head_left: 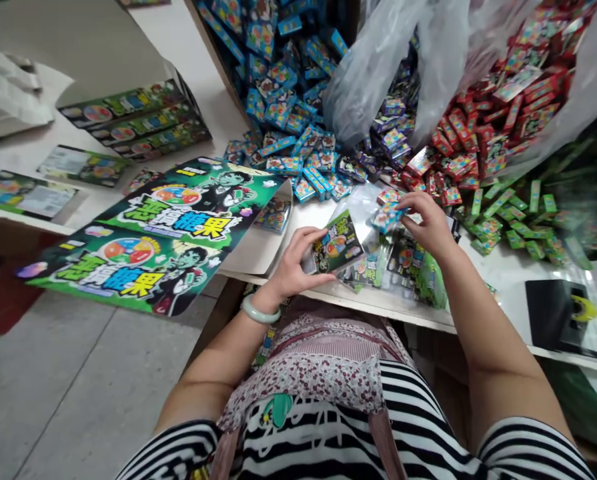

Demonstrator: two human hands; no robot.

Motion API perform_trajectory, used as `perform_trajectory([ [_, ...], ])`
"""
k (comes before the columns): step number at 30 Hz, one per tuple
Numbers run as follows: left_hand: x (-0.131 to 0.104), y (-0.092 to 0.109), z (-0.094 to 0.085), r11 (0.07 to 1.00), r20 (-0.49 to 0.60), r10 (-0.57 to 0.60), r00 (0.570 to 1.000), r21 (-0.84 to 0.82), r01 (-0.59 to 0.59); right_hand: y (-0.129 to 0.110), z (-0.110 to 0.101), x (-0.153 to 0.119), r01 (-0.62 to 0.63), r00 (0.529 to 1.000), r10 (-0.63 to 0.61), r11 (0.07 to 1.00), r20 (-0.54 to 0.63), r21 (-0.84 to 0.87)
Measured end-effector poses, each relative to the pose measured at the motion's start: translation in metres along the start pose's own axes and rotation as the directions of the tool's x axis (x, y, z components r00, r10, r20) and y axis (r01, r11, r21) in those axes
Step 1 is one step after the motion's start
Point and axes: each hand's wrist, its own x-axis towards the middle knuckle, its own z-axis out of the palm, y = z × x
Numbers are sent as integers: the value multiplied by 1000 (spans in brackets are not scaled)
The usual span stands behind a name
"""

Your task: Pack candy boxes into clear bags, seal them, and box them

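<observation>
My left hand (295, 263), with a pale bangle at its wrist, is closed on a dark printed clear plastic bag (339, 245) tilted over the table's front edge. Between the fingertips of my right hand (431, 223) are small candy boxes (387, 217), a blue one among them, just right of the bag's clear upper part. How many boxes the fingers pinch I cannot tell. Below my right hand lie more printed plastic bags (412, 267), flat and overlapping on the table.
Blue boxes (278, 100), purple boxes (393, 137), red boxes (458, 143) and green boxes (508, 213) are heaped along the back, parted by plastic sheeting (378, 67). A large printed cardboard sheet (153, 233) overhangs the table's front left. A black object (553, 313) sits at right.
</observation>
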Motion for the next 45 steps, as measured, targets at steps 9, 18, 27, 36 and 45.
perform_trajectory([
  [9,7,-2,13,993,58,-37,998,113,30,3,-29,-71,-89,989,127,927,81,-365],
  [18,12,-2,23,983,173,-11,985,184,-21,-42,-31,-81,-141,990,139,949,-26,-281],
  [27,17,10,24,980,281,132,950,107,-168,-93,-83,-70,334,845,-210,925,493,-180],
  [36,23,19,25,981,368,140,919,75,-180,-89,-76,-56,399,801,-195,879,567,-261],
  [45,28,14,30,992,340,115,933,4,-124,-84,-68,-45,309,814,-159,933,558,-185],
])
